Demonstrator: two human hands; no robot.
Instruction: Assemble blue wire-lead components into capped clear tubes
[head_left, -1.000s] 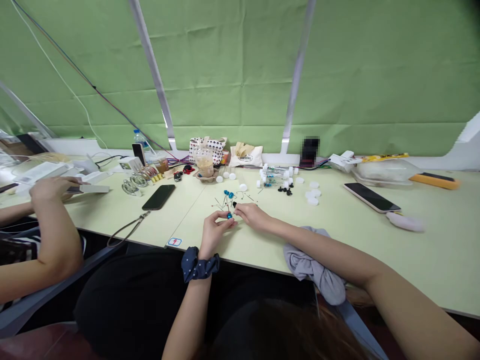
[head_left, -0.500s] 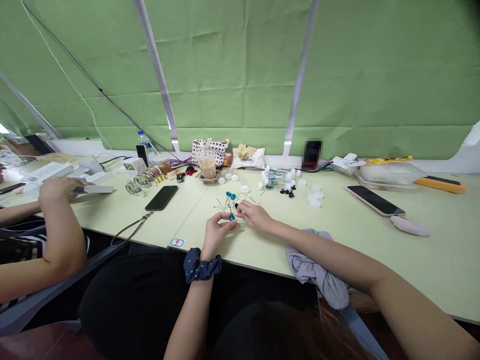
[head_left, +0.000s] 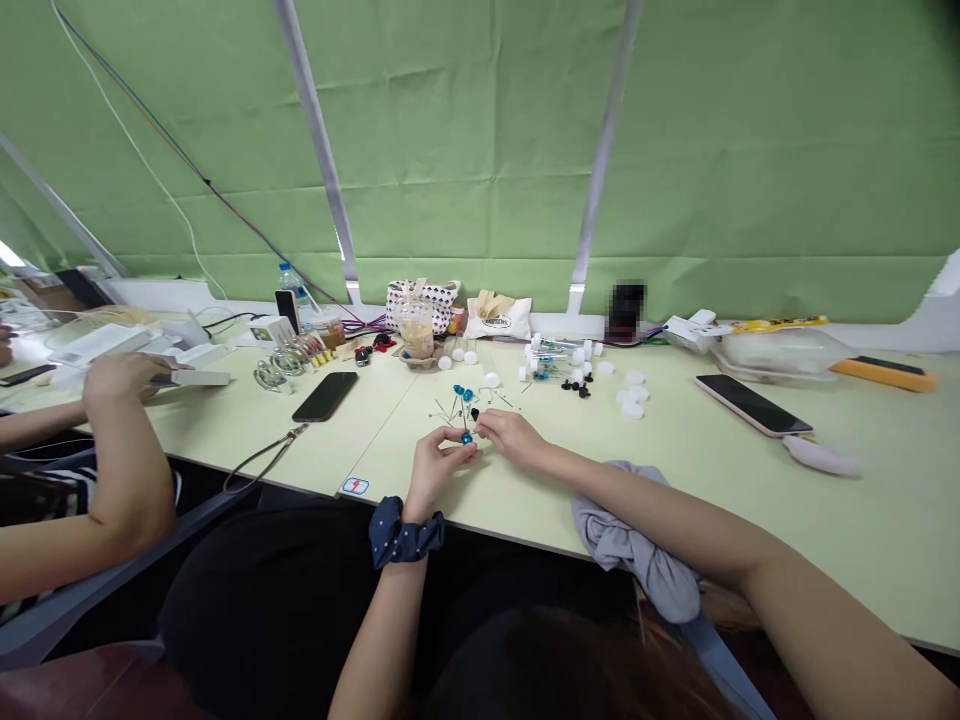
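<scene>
My left hand [head_left: 437, 462] pinches a small shiny blue ball-shaped piece [head_left: 466, 438], from which a thin dark stem points up. Close beside it, my right hand [head_left: 510, 436] is closed at the fingertips on a small black piece [head_left: 475, 414]. Both hands hover just over the table near its front edge, fingertips almost meeting. Right behind them lie several more blue pieces [head_left: 463, 393] and scattered thin pins [head_left: 442, 412]. Farther back and right are clear tubes with blue parts inside [head_left: 553, 358], loose black pieces [head_left: 577, 388] and white round caps [head_left: 631, 402].
A dark phone [head_left: 325, 397] with a strap lies left, another phone [head_left: 752, 405] right. A plastic cup [head_left: 416, 325] stands at the back. Grey cloth [head_left: 634, 535] hangs over the front edge under my right forearm. At far left, a co-worker's hand [head_left: 124, 378] holds a flat white box.
The view has shifted very slightly. My hands keep nearly the same pose, with the blue piece and the black piece still at the fingertips.
</scene>
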